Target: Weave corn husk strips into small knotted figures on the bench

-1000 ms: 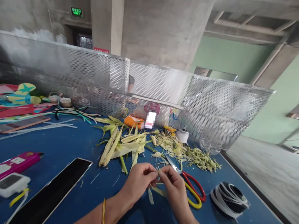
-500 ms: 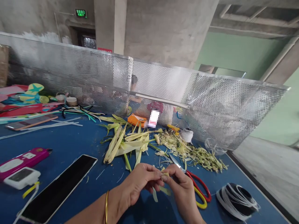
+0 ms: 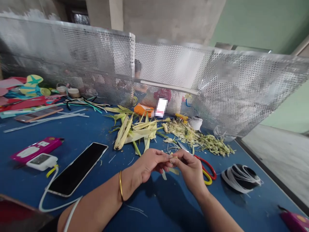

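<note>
My left hand (image 3: 150, 163), a gold bangle on its wrist, and my right hand (image 3: 192, 170) meet fingertip to fingertip above the blue table. Both are closed in a pinch on a small strip of pale yellow corn husk (image 3: 173, 158), mostly covered by the fingers. Below the fingers, a pale husk piece (image 3: 174, 171) shows; whether it hangs or lies there I cannot tell. Just behind my right hand lie scissors (image 3: 210, 167) with red and yellow handles, partly hidden. Beyond the hands, whole corn husks (image 3: 137, 131) lie in a loose heap, beside a pile of small twisted husk bits (image 3: 205, 141).
A black phone (image 3: 78, 169) and a magenta device (image 3: 37, 149) with a white cable lie left. To the right stands a spool of white cord (image 3: 241, 178). A perforated metal screen (image 3: 169, 67) closes the table's back; a person shows through it.
The view has tipped downward, so the table things appear higher and more of my forearms shows. My hands keep pinching together, with the fingers only slightly shifted.
</note>
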Tool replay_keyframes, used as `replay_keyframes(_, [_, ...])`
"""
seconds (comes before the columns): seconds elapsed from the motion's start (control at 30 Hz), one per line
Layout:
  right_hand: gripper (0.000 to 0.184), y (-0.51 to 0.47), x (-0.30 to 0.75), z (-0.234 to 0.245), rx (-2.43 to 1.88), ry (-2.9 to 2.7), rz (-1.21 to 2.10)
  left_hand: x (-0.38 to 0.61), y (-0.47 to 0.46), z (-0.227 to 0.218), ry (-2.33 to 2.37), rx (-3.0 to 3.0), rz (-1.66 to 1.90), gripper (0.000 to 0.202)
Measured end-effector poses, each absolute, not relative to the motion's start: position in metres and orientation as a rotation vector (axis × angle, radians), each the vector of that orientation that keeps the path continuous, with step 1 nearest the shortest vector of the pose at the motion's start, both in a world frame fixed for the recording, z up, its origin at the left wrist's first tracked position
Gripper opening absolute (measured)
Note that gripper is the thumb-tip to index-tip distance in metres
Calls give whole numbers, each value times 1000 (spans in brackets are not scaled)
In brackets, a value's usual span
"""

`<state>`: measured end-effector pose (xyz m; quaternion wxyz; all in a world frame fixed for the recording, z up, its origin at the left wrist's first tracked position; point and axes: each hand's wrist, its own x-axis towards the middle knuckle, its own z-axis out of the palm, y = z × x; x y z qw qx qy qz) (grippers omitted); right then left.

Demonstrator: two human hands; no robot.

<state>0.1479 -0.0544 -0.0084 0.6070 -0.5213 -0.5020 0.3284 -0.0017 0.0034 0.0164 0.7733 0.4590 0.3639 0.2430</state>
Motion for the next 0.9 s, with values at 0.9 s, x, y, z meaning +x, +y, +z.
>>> replay_keyframes(0.9, [22, -50, 156, 1, -1195, -1131, 994, 3, 3, 15, 888, 1404, 767, 10])
